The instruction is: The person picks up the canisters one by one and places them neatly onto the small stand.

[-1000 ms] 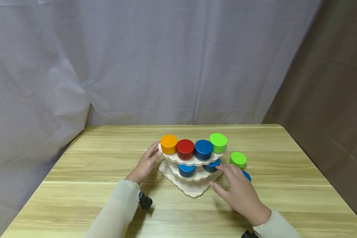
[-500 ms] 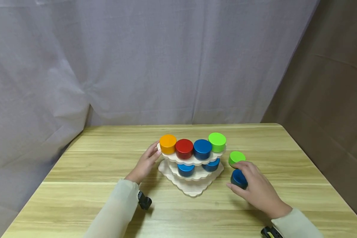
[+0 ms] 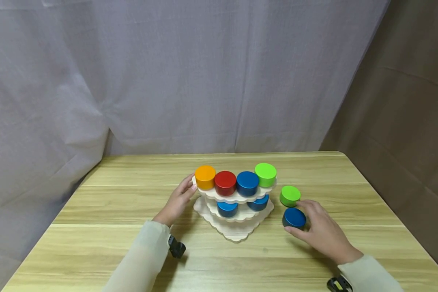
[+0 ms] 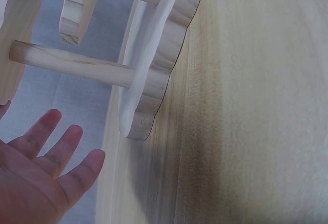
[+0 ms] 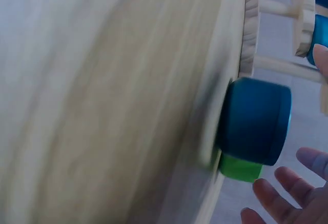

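Observation:
A tiered wooden stand (image 3: 237, 232) with scalloped edges stands mid-table. Its top tier carries orange (image 3: 205, 177), red (image 3: 225, 183), dark blue (image 3: 247, 183) and green (image 3: 265, 174) cylinder blocks; two blue blocks (image 3: 227, 209) sit on the tier below. My left hand (image 3: 177, 201) touches the top tier's left edge, three fingers (image 4: 77, 180) extended beneath it in the left wrist view. To the stand's right, my right hand (image 3: 325, 231) has thumb and fingers spread around a loose blue block (image 3: 294, 217); the right wrist view shows fingertips (image 5: 266, 188) apart from that block (image 5: 253, 121).
A loose green block (image 3: 290, 195) sits on the wooden table (image 3: 95, 227) just behind the loose blue one. Grey cloth (image 3: 175, 81) hangs behind the table, and a brown cloth (image 3: 398, 121) hangs along the right. Wooden posts (image 4: 72, 65) join the stand's tiers.
My right hand has moved right, from beside the stand's middle tier to the loose blue block, which now shows more fully. The left hand keeps its place at the stand.

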Demonstrator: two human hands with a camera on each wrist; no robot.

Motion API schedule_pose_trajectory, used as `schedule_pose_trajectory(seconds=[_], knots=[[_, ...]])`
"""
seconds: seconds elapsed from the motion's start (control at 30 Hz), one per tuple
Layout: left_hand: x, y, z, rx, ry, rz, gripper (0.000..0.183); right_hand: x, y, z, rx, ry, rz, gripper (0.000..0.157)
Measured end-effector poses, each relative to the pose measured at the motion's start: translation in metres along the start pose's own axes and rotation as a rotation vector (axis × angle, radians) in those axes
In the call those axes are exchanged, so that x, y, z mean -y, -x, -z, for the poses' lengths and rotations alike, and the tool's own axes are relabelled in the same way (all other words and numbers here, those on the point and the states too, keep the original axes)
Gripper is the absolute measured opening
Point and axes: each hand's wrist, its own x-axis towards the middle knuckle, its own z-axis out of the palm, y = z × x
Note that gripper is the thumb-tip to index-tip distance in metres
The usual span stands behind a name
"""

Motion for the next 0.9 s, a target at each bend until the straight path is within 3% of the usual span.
schedule_pose_trajectory(seconds=[0.27, 0.53, 0.9], knots=[[0.0, -0.001, 0.0, -0.001, 0.006, 0.007, 0.048, -0.009, -0.004, -0.001, 0.09, -0.051, -0.123, 0.092], [0.0, 0.0, 0.001, 0.001, 0.011, 0.001, 0.048, -0.013, -0.009, -0.006, 0.2, -0.18, -0.2, 0.094], [0.001, -0.001, 0.0, 0.0, 0.016, 0.0, 0.048, -0.019, -0.012, -0.009, 0.253, -0.265, -0.194, 0.089]])
